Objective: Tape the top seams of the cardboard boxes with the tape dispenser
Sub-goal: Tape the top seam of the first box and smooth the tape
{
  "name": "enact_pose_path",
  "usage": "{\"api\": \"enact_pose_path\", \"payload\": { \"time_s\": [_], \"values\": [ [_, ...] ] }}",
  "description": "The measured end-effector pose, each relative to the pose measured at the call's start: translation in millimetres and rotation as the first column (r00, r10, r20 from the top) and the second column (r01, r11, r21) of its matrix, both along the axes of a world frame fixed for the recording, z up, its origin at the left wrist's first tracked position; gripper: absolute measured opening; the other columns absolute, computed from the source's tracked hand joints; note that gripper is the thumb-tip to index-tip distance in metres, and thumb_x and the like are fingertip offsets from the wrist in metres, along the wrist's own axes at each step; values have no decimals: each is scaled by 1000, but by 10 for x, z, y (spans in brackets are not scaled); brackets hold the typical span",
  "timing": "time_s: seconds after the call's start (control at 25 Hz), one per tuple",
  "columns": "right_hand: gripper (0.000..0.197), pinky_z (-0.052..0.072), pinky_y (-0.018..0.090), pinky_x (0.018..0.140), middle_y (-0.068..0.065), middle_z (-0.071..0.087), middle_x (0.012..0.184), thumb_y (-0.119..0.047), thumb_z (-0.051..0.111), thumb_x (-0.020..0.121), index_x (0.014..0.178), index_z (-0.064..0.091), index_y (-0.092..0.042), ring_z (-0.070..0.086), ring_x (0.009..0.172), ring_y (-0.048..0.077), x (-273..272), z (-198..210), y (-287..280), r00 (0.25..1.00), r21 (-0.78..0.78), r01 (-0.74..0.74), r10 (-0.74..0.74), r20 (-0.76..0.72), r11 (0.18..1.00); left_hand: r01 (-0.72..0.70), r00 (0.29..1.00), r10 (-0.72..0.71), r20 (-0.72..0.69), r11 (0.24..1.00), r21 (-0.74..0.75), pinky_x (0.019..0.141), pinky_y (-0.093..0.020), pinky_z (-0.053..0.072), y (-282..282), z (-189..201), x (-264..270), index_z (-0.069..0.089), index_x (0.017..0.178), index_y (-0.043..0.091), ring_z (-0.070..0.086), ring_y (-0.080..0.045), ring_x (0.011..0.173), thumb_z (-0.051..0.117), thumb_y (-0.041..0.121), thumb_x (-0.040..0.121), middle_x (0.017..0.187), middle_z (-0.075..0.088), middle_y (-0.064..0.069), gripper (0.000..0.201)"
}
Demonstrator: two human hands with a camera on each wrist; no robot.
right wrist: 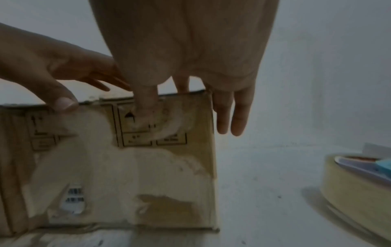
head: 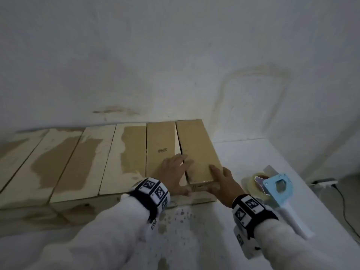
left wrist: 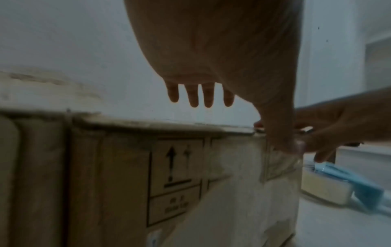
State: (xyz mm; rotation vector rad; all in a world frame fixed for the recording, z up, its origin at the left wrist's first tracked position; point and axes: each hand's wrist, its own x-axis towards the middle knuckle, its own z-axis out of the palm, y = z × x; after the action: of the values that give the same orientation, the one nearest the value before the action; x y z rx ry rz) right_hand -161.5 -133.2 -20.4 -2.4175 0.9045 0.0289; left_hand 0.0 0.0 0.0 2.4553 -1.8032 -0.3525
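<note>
Cardboard boxes (head: 132,152) stand in one row on a white worktop (head: 253,156), backed against a pale wall (head: 175,55). Their tops read as six long panels side by side. Which panels pair into one box I cannot tell, so the box count stays uncertain. The leftmost panel is cut off by the frame edge, and pale torn patches cover much of the cardboard. One dark seam (head: 180,147) gapes between the two rightmost panels. Printed arrow marks (left wrist: 171,165) show on the front face, their small lettering too blurred to read.

Two grips work at that right end. The left grip (head: 173,172) lies across the seam with fingers (left wrist: 193,97) straight and spread and the thumb down on the front face. It is released, pressing and clasping nothing. The right grip (head: 224,182) rests on the near right corner of the last panel. Its thumb (right wrist: 146,107) presses the front face, and two fingers hang straight past the box's right edge. It too is released, touching only cardboard.

One tape dispenser (head: 278,184), with a blue frame, a white handle and one roll of clear tape, lies on the worktop near the boxes on their right, apart from both grips. Both wrist views cut it off at the frame edge.
</note>
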Motion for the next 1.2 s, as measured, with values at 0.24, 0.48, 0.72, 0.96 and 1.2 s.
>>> {"api": "enact_pose_path", "payload": {
  "time_s": [0.24, 0.48, 0.72, 0.96, 1.2],
  "values": [
    [59, 46, 39, 93, 9, 34, 142, -26, 55, 90, 143, 30, -28, 55, 112, 31, -23, -126, -93, 995, -29, 9, -6, 104, 1000, 110, 982, -124, 140, 988, 107, 118, -45, -2, -201, -321, -1, -8, 150, 27, -13, -25, 147, 35, 61, 90, 159, -14, -3, 80],
    [71, 43, 34, 96, 5, 41, 135, -33, 62, 86, 146, 25, -25, 51, 113, 21, -357, -300, -361, 951, 8, 73, -72, 300, 997, 70, 986, -88, 141, 989, 127, 118, -43, 0, -322, -361, -209, -8, 150, 26, -10, -26, 147, -3, 74, 69, 159, -14, -4, 94],
    [80, 41, 45, 93, 17, 43, 129, -48, 73, 68, 129, 39, -7, 44, 118, 35, -1136, -667, -1112, 781, -132, 620, -624, 6, 774, -56, 991, 42, 125, 992, 110, 118, -43, 0, -581, -379, -636, -7, 150, 26, -9, -27, 147, -9, 75, 65, 159, -12, -5, 98],
    [89, 36, 43, 99, 12, 47, 124, -59, 78, 58, 121, 39, -10, 46, 119, 30, -1424, -1041, -1497, 703, -71, 647, -630, -329, 759, -244, 966, 235, 107, 967, 76, 118, -43, 2, -922, -339, -1149, -1, 150, 22, -6, -28, 147, 28, 55, 95, 159, -9, -7, 71],
    [84, 43, 41, 92, 19, 49, 122, -48, 78, 66, 123, 38, 0, 53, 113, 36, -1359, -1015, -1651, 776, 167, 630, -606, -175, 759, -359, 929, 350, 121, 931, 61, 118, -45, 6, -1046, -368, -1374, 2, 150, 20, -3, -30, 147, 30, 53, 95, 159, -5, -8, 70]
  ]
}}
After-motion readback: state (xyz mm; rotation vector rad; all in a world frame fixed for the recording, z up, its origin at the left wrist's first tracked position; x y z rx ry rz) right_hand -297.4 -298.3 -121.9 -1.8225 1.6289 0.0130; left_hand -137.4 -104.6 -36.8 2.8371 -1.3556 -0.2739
